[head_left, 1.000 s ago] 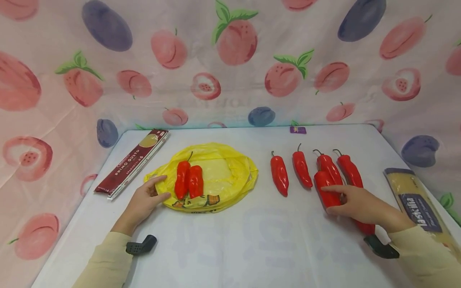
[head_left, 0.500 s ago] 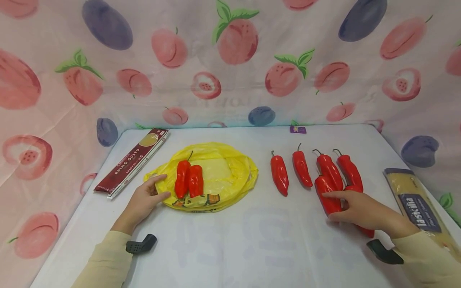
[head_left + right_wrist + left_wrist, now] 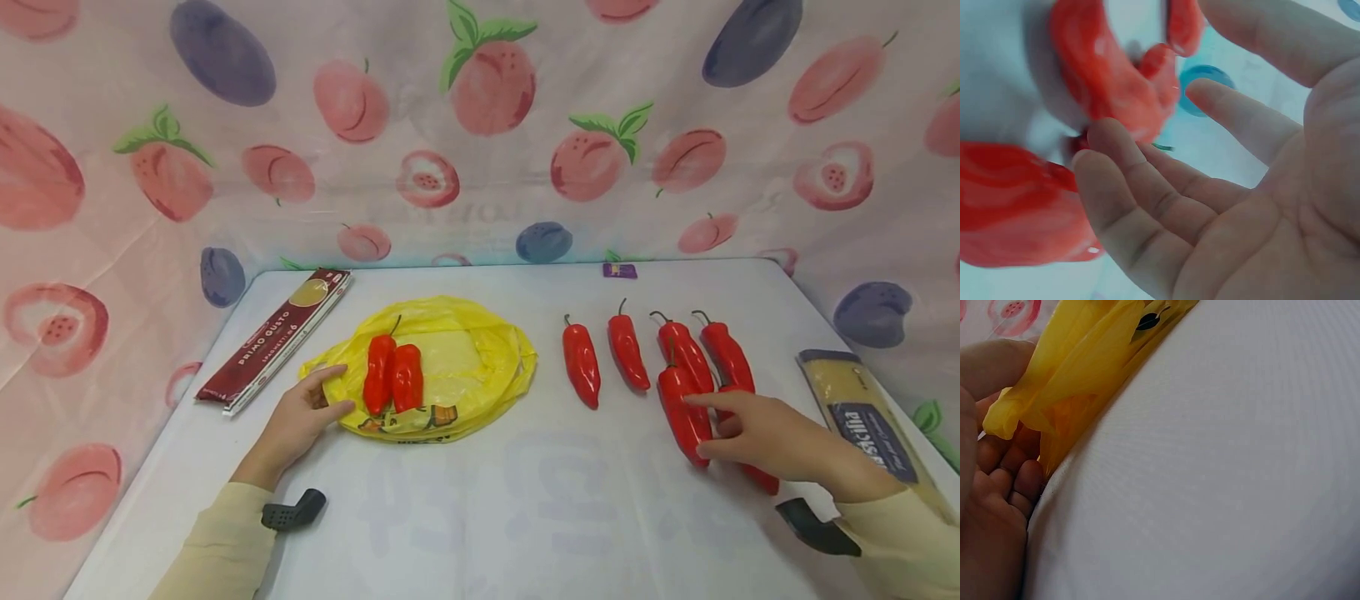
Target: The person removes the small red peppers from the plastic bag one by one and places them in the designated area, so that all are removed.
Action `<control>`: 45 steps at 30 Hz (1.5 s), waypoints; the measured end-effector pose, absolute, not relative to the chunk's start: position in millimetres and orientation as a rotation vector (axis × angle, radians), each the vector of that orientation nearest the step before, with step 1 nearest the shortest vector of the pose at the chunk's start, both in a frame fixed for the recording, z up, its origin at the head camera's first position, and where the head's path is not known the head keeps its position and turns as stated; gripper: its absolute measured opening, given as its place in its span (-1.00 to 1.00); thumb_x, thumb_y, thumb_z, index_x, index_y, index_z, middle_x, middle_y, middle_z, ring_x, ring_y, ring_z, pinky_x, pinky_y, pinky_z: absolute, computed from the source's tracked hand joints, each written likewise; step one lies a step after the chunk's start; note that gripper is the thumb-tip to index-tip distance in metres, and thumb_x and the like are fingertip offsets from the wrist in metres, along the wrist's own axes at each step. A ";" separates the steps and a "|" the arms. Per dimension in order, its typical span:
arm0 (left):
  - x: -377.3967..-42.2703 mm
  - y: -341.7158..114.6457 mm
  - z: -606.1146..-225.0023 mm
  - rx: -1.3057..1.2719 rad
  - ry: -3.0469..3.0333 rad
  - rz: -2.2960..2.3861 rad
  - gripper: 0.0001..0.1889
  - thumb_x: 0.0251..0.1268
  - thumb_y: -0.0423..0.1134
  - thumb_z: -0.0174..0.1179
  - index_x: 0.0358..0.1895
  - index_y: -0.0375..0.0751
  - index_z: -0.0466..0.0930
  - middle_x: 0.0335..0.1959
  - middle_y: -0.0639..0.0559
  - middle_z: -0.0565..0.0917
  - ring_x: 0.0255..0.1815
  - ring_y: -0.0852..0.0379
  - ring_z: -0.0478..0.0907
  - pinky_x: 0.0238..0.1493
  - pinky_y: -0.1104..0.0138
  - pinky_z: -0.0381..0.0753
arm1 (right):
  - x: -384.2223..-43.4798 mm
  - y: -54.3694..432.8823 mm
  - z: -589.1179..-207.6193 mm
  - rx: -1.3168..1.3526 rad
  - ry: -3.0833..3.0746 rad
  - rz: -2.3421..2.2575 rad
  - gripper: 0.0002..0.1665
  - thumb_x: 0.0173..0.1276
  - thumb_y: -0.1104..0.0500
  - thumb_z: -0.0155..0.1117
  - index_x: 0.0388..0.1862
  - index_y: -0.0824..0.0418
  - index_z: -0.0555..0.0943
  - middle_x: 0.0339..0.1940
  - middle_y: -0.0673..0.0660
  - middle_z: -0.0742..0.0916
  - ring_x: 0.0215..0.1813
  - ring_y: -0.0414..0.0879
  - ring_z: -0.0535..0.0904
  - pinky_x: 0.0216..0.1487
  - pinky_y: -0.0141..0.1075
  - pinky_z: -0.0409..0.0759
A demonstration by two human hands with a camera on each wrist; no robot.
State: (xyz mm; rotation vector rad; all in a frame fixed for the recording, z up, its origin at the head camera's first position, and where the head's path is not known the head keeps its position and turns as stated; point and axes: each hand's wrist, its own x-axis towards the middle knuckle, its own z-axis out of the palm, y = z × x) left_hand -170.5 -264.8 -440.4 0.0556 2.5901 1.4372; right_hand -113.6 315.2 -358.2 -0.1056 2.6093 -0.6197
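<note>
My left hand (image 3: 300,421) grips the near left edge of a yellow plastic bag (image 3: 495,333); in the left wrist view the bag's bunched edge (image 3: 1004,419) lies between thumb and curled fingers. Two red peppers, one long with a stem (image 3: 380,375) and one shorter in view (image 3: 407,379), sit in the bag mouth. At right, a red pepper (image 3: 684,421) lies on the table, leaning close to the row behind it. Beside it is my right hand (image 3: 776,437), fingers parted, holding nothing in the right wrist view. Another pepper (image 3: 761,477) is partly hidden under that hand.
Several red peppers, among them one at the row's left end (image 3: 581,367), lie behind. A dark red spaghetti pack (image 3: 277,337) lies at far left, a pasta bag (image 3: 862,417) at far right. A small purple packet (image 3: 620,271) is at the back edge.
The right hand has let go of the front pepper, which now lies lower on the table with its stem showing. That hand has drawn back to the right. The left hand stays put.
</note>
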 end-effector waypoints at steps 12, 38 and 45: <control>-166.8 -266.3 -439.5 0.041 2.589 1.455 -0.28 0.32 -0.05 0.34 0.49 -0.14 0.30 0.49 -0.26 0.27 0.43 -0.22 0.27 0.39 -0.09 0.27 | -125.0 272.3 -326.6 -0.287 2.778 -0.632 -0.05 0.19 -0.14 0.51 0.45 0.24 0.40 0.15 0.39 0.62 0.11 0.34 0.53 -0.30 -0.03 0.72; -168.1 -262.5 -438.8 0.068 2.590 1.478 -0.30 0.33 -0.10 0.33 0.48 -0.16 0.31 0.48 -0.25 0.30 0.42 -0.20 0.29 0.37 -0.07 0.31 | -182.4 48.5 -376.8 -0.649 2.551 -1.039 -0.33 0.38 0.03 0.37 0.45 0.09 0.47 0.31 0.11 0.61 0.23 0.05 0.57 0.15 -0.12 0.59; -167.8 -261.7 -437.7 0.066 2.593 1.472 -0.30 0.34 -0.09 0.32 0.49 -0.16 0.30 0.47 -0.24 0.31 0.39 -0.18 0.32 0.36 -0.05 0.34 | -192.5 19.6 -390.9 -0.569 2.541 -1.105 -0.28 0.37 0.01 0.40 0.47 0.08 0.44 0.37 0.08 0.56 0.21 0.01 0.56 0.15 -0.18 0.59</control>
